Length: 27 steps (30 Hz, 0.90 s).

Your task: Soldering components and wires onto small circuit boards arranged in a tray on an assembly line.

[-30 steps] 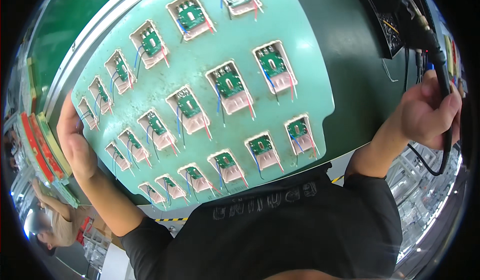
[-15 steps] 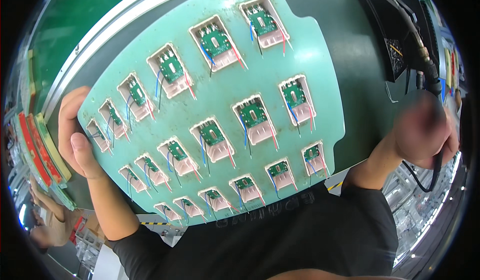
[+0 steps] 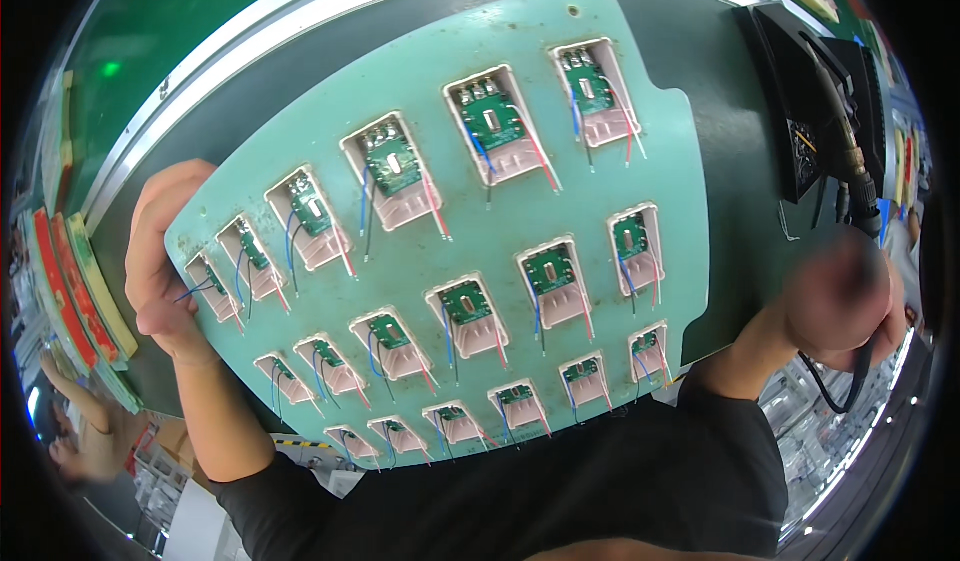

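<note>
My left hand (image 3: 170, 256) grips the left edge of a pale green tray (image 3: 480, 221), its fingers curled around the rim. The tray is tilted, and its rows of rectangular pockets hold pinkish-white plastic housings (image 3: 405, 211). Inside each housing sits a small green circuit board (image 3: 508, 126) with blue, black, red and white wires sticking out. At the right, my right hand (image 3: 845, 286) is closed around the dark handle of what looks like a soldering iron (image 3: 852, 156), whose metal shaft points up beside a black stand. Blur covers part of that hand.
The black stand (image 3: 775, 101) is on the dark green work surface (image 3: 725, 171) at the right. A black cable (image 3: 835, 396) loops below my right hand. Red and yellow curved trays (image 3: 75, 296) are stacked at the left. Another person (image 3: 95, 421) is beyond, at the lower left.
The green tray appears lower and further right, with its upper edge now fully in view. My left hand still holds its edge. The right hand shows slightly lower, along with the stand.
</note>
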Each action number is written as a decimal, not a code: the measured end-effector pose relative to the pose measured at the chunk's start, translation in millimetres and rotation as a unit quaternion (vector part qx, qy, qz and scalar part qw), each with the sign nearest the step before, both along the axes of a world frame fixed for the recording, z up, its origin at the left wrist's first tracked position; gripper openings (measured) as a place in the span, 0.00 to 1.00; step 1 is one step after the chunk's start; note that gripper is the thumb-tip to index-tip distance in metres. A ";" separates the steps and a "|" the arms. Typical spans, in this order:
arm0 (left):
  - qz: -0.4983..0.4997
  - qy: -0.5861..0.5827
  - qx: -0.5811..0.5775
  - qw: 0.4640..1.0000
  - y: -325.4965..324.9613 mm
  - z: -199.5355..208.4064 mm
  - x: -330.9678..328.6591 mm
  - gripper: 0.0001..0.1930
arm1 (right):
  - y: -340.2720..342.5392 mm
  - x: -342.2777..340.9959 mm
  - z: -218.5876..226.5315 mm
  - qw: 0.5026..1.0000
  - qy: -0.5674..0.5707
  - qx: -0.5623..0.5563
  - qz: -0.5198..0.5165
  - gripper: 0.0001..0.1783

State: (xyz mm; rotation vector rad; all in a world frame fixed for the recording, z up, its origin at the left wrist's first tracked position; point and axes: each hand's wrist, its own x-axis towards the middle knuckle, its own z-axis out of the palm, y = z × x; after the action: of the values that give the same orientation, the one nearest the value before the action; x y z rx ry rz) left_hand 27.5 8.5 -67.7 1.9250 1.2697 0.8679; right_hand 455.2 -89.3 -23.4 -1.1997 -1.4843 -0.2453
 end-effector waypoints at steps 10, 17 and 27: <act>-0.006 0.028 0.005 1.000 0.1 9.3 -0.3 0.54 | -0.8 0.9 -4.2 0.999 0.008 0.052 -0.005 0.15; 0.027 -0.063 0.075 0.995 -2.5 1.8 -6.5 0.44 | 0.3 5.3 -3.6 0.997 0.031 0.071 0.030 0.10; -0.059 -0.111 0.151 0.981 -0.3 0.5 -10.6 0.19 | -0.1 7.4 -10.4 0.994 0.058 0.089 0.024 0.09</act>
State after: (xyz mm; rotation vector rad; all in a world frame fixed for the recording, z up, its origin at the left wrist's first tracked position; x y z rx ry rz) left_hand 16.9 8.2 -67.2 2.0420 0.9238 1.2312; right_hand 462.6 -89.4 -33.7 -1.0173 -1.3596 -0.2655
